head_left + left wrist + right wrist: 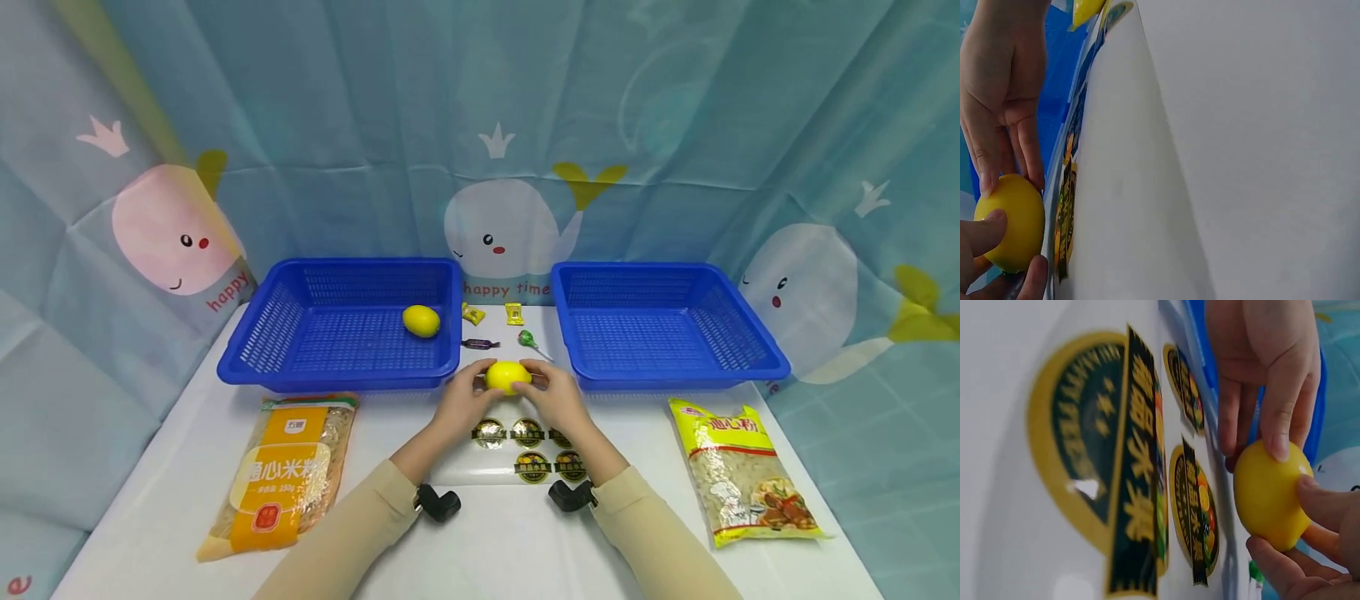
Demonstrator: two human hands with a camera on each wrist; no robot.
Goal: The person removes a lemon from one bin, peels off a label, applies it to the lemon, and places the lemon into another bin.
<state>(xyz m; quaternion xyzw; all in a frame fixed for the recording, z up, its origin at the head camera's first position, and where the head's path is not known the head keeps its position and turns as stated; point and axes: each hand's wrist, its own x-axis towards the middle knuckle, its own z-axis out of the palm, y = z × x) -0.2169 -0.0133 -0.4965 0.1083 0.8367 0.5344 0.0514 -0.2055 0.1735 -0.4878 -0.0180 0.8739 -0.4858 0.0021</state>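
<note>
On the white table (pixel 172 467), between two blue baskets (pixel 341 329), the left hand (pixel 461 404) and right hand (pixel 555 400) pinch one lemon (pixel 507 376) from opposite sides; both wrist views show fingertips (pixel 988 222) curled onto it above round stickers (pixel 1135 469).

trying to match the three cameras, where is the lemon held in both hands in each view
Head: lemon at centre, between both hands, in front of the baskets.
Left wrist: lower left corner, fingertips on it.
Right wrist: right of centre.
Shared landmark: the round gold-and-black stickers beside it.
</note>
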